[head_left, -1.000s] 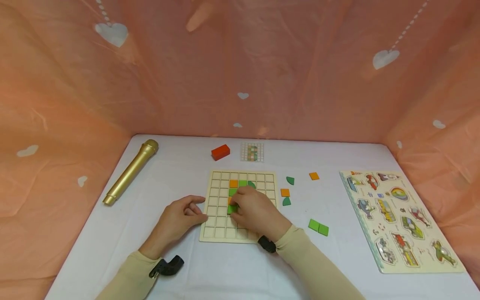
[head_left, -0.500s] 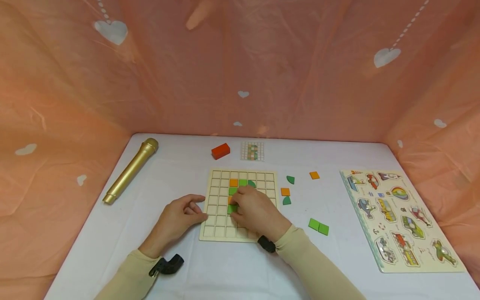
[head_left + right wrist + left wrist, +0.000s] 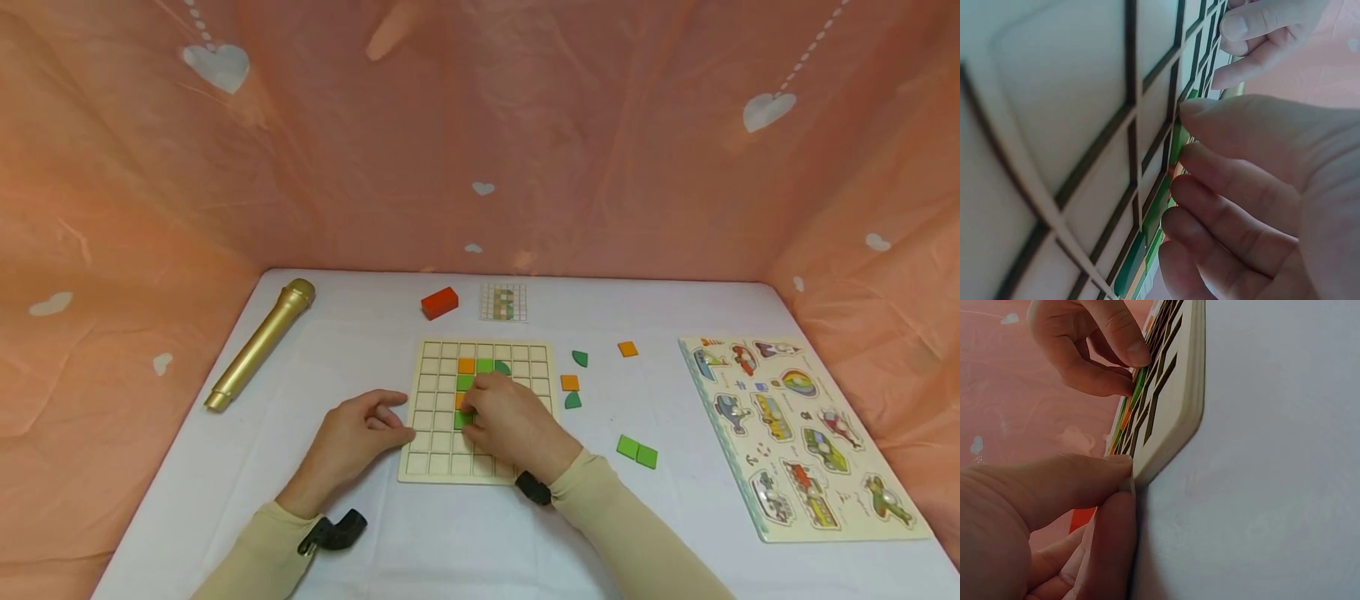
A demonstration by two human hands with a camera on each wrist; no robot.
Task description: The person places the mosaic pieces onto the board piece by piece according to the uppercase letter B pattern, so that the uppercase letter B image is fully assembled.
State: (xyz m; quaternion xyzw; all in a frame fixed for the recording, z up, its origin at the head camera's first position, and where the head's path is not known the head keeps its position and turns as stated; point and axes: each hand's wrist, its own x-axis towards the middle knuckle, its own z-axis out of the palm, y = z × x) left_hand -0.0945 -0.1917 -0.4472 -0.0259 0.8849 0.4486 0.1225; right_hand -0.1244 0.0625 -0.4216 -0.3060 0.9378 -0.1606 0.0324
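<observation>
A wooden grid board lies in the middle of the table. My left hand touches its left edge with thumb and index finger, which are spread apart in the head view. Over the grid, my right hand pinches a green square tile at its cell with thumb and index finger. Above that tile in the same column are an orange square, a green square and another orange square. Beside the top one sit a green square and a dark green quarter-circle. The right hand hides part of the grid.
Right of the board lie orange squares, dark green quarter-circles and two light green squares. Behind it are a red block and a pattern card. A gold microphone lies left, a picture puzzle right.
</observation>
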